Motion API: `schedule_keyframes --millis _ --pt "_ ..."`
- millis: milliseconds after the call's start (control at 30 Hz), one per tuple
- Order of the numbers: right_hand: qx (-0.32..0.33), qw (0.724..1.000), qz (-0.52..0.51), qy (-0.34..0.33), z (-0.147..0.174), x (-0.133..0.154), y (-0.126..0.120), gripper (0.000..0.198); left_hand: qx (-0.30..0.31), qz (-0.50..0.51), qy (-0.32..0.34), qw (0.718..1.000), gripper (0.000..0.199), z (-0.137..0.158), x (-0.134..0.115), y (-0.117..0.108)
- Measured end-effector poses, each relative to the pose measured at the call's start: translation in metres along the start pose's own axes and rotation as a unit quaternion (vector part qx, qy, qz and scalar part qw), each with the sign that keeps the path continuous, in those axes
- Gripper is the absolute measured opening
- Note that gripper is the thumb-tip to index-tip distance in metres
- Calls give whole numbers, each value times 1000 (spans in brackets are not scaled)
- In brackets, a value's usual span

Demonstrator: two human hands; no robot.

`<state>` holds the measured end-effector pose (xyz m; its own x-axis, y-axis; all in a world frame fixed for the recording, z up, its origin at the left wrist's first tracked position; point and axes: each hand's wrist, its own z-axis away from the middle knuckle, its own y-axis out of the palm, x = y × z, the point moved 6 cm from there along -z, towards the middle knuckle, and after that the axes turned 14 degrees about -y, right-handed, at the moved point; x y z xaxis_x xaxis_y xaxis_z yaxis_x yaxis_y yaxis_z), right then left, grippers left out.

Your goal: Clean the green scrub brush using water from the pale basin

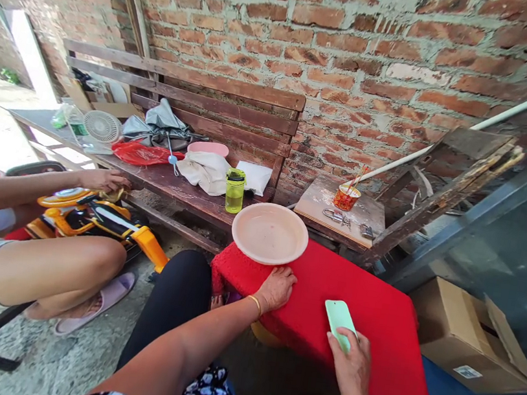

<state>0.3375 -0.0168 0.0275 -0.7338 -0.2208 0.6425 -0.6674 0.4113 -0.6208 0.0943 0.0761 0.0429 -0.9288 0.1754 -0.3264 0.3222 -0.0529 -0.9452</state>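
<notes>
My right hand point(352, 362) grips a mint-green flat oblong thing point(339, 314) with rounded corners and a small dark hole at its far end. It is held just over the red tablecloth point(315, 283); whether it touches the cloth I cannot tell. My left hand point(276, 289) lies on the cloth with bent, closed fingers, close to the near rim of a pale pink basin point(269, 232). What its fingers hold, if anything, is hidden. The basin stands at the table's far left corner and appears to contain clear water.
A wooden bench point(168, 174) along the brick wall bears a yellow-green bottle point(233, 191), white cloth, an umbrella and a fan point(103, 127). A stool point(311, 204) holds a paper cup and padlocks. At right sits a cardboard box point(469, 337). Another person's hand point(104, 180) is at left.
</notes>
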Motion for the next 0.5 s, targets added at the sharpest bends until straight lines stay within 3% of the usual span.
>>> schedule_keyframes --millis 267,367,500 --pt "-100 992 43 61 2 -21 -41 63 7 0 1 1000 26 1 -1 -3" --pt "-88 993 -17 77 3 -10 -30 62 6 0 4 1000 26 1 -1 -3" --pt "12 998 -68 1 2 21 9 57 2 -2 5 1000 25 1 -1 -2"
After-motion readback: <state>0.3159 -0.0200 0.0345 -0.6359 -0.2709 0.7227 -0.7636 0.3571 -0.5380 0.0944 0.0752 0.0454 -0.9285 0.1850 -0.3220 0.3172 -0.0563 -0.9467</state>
